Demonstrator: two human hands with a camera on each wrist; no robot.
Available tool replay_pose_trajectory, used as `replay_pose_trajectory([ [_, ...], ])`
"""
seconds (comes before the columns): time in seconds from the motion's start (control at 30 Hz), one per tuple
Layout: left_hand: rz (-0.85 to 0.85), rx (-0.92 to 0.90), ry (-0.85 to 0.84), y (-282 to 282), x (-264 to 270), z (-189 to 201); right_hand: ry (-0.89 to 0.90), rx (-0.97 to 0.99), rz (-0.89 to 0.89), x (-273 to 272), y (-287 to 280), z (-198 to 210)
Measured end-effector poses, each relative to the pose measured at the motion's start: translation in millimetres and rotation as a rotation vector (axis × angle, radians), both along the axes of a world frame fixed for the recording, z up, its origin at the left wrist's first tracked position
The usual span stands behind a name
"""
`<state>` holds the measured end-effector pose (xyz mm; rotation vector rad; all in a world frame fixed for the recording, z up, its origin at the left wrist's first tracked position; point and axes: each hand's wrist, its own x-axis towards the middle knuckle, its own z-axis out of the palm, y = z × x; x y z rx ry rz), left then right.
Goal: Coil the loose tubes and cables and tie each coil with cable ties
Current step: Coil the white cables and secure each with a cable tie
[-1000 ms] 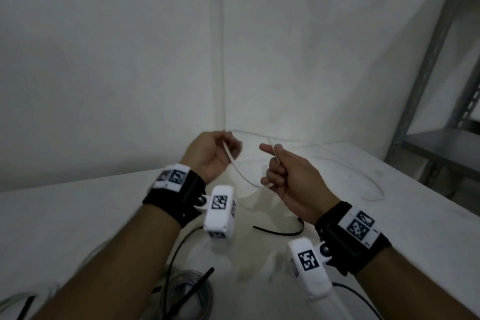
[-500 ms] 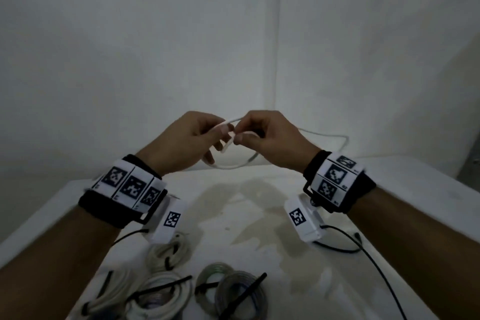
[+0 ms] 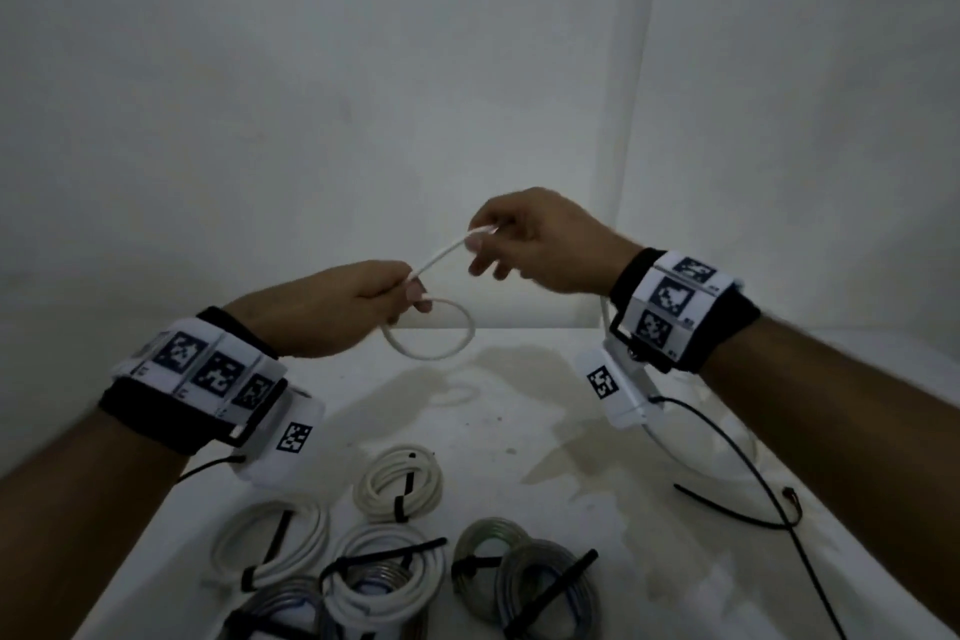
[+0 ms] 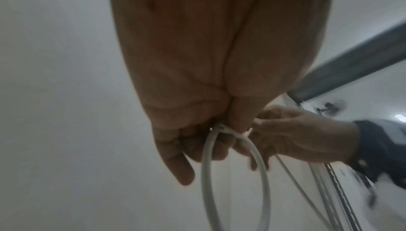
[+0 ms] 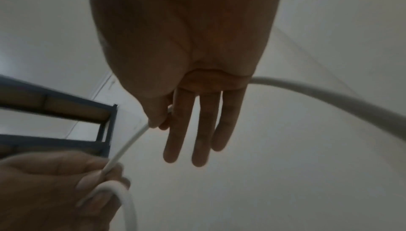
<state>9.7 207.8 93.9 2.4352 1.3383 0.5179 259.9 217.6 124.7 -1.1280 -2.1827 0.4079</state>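
Note:
A thin white tube (image 3: 434,348) is held in the air above the white table (image 3: 519,411). My left hand (image 3: 400,299) pinches one small loop of it, which hangs below the fingers (image 4: 235,179). From that pinch a straight piece (image 5: 127,146) runs up to my right hand (image 3: 480,242), which pinches it between thumb and forefinger while the other fingers (image 5: 206,130) stay straight. The rest of the tube (image 5: 329,95) trails past the right wrist down to the table. A loose black cable tie (image 3: 727,512) lies at the right.
Several tied coils lie at the table's near edge: white ones (image 3: 397,483) (image 3: 270,546) (image 3: 384,582) and grey ones (image 3: 524,582), each with black ties. A thin black wrist-camera cable (image 3: 753,473) runs along the right. Walls meet behind the table; metal shelving (image 5: 66,113) shows in the wrist views.
The hands, pinched close together half a second ago, have drawn apart. The right hand rose up and right along the tube; a small loop now hangs from the left hand.

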Motion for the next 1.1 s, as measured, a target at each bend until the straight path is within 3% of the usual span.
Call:
replay_pose_trajectory([
  [0.17, -0.012, 0.049, -0.766, 16, -28, -6, 0.329, -0.081, -0.029, 13, -3, -5],
  [0.2, -0.003, 0.106, -0.854, 18, -26, -7, 0.322, -0.119, -0.037, 10, -5, -10],
  [0.27, 0.008, 0.166, -0.956, 15, -13, -10, 0.093, -0.162, -0.08, 1, -11, -22],
  [0.33, -0.006, 0.195, -0.958, 9, 4, -15, -0.177, -0.149, -0.099, -6, -17, -29],
  [0.37, -0.016, 0.202, -0.952, 4, 12, -17, -0.211, -0.116, -0.108, -7, -19, -31],
  [0.43, -0.026, 0.191, -0.988, -2, 25, -20, -0.054, -0.066, -0.101, -7, -23, -33],
  [0.57, 0.044, 0.164, -1.13, -15, 52, -29, 0.596, -0.217, 0.05, -20, -30, -56],
  [0.67, 0.023, 0.051, -1.21, -22, 69, -35, 0.85, -0.25, 0.078, -26, -31, -79],
  [0.73, -0.056, -0.054, -1.137, -19, 63, -35, 0.916, -0.294, 0.124, -17, -31, -83],
  [0.83, -0.182, -0.206, -0.901, -16, 42, -31, 0.845, -0.296, 0.145, 0, -33, -78],
  [0.9, -0.231, -0.358, -0.968, -18, 39, -30, 0.791, -0.287, 0.148, 3, -37, -74],
  [0.97, -0.25, -0.458, -1.131, -20, 43, -29, 0.866, -0.353, 0.208, 2, -37, -72],
  [1.03, -0.29, -0.485, -1.219, -21, 47, -31, 1.02, -0.5, 0.306, 0, -37, -69],
  [1.1, -0.378, -0.48, -1.203, -22, 45, -31, 1.035, -0.523, 0.34, 1, -35, -68],
])
